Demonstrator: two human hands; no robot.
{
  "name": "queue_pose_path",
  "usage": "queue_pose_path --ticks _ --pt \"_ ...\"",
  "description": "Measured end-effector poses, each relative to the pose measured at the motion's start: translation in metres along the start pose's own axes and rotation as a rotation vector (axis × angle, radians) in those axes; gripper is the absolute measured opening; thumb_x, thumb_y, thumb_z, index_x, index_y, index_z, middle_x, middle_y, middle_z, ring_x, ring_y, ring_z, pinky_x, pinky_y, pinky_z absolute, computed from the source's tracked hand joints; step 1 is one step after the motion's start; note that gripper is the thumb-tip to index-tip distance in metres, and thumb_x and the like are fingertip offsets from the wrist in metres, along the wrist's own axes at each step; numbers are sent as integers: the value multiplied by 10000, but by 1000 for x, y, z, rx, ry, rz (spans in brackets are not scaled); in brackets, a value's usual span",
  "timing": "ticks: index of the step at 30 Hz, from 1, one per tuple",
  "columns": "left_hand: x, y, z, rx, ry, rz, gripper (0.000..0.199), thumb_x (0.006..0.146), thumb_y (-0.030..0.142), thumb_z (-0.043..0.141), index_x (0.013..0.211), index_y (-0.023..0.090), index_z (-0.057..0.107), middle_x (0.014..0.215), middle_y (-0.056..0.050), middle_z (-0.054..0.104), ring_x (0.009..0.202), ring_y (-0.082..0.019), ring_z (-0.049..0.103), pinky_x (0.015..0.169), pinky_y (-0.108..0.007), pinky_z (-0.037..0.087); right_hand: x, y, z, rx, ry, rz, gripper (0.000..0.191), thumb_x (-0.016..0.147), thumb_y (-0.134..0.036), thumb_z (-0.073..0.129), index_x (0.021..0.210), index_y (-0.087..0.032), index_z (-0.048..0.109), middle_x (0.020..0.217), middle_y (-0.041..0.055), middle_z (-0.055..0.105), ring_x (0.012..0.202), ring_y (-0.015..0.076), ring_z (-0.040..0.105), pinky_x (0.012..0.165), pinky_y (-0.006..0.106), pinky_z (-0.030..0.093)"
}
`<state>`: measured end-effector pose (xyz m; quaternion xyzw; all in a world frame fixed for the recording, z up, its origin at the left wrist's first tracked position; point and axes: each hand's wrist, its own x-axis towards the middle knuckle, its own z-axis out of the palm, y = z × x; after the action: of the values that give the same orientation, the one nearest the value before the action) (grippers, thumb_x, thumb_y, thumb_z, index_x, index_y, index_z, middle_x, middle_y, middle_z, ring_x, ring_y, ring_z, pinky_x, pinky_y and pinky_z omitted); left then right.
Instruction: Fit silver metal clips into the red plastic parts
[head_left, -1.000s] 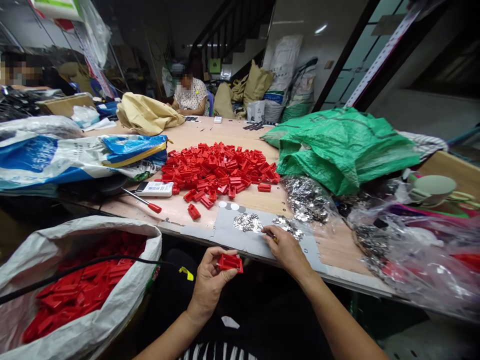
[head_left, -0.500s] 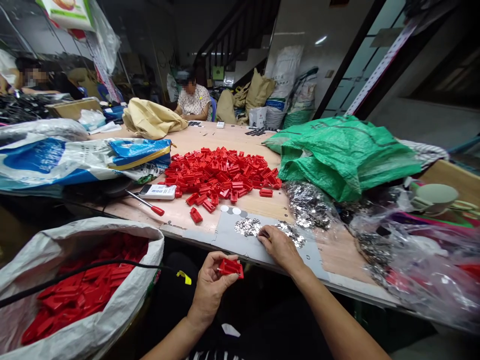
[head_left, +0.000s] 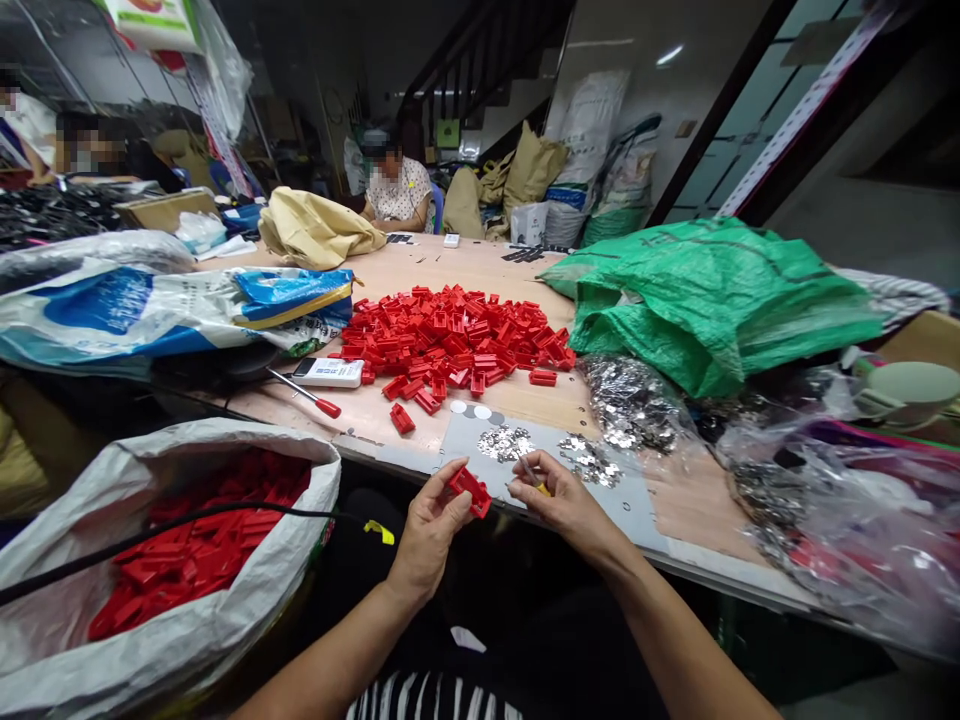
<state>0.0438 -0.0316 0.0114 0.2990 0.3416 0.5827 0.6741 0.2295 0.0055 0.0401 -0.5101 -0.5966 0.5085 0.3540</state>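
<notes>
Between its thumb and fingers, my left hand (head_left: 429, 535) grips a red plastic part (head_left: 471, 491), an open box shape, just off the table's front edge. My right hand (head_left: 559, 500) is close by on the right, its fingers closed around a small tool with a yellow part (head_left: 541, 488); whether a metal piece is also pinched there is too small to tell. Behind the hands, small silvery metal pieces (head_left: 505, 443) lie on a grey sheet (head_left: 465, 447), with a second group (head_left: 592, 461) to the right. A large heap of red parts (head_left: 457, 335) covers the table's middle.
A white sack (head_left: 300, 440) of red parts stands at the lower left. A red-handled screwdriver (head_left: 326, 407) lies beside a white device (head_left: 330, 372). Green sacking (head_left: 720, 300) and clear bags (head_left: 840, 520) are on the right. A person (head_left: 397, 190) sits across the table.
My left hand has raised the red part and tilted it. My right hand has drawn back from the metal pieces toward the left hand, and a yellow part now shows in it. The view has shifted slightly.
</notes>
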Motion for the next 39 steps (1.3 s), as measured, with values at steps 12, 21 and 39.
queue_pose_path --ticks 12,21,39 --pt "-4 8 3 392 -115 137 367 809 292 656 1175 271 650 1152 -33 671 1064 -199 596 945 -297 457 -13 -1 28 205 -99 106 384 727 -486 710 833 -213 462 592 -91 455 446 45 287 428 189 205" --pt "1 1 8 -73 -74 -60 396 795 277 678 1185 229 621 968 -31 701 890 -143 637 857 -283 485 -18 -6 27 210 -104 72 324 823 -496 596 846 -200 467 684 -33 576 446 53 393 423 194 253" --pt "55 -2 -23 906 -154 342 415 717 149 673 1116 257 641 1060 -25 704 929 -195 659 887 -333 493 4 14 17 -618 67 -211 183 853 -243 525 971 -227 663 921 32 690 842 195 630 774 314 467"
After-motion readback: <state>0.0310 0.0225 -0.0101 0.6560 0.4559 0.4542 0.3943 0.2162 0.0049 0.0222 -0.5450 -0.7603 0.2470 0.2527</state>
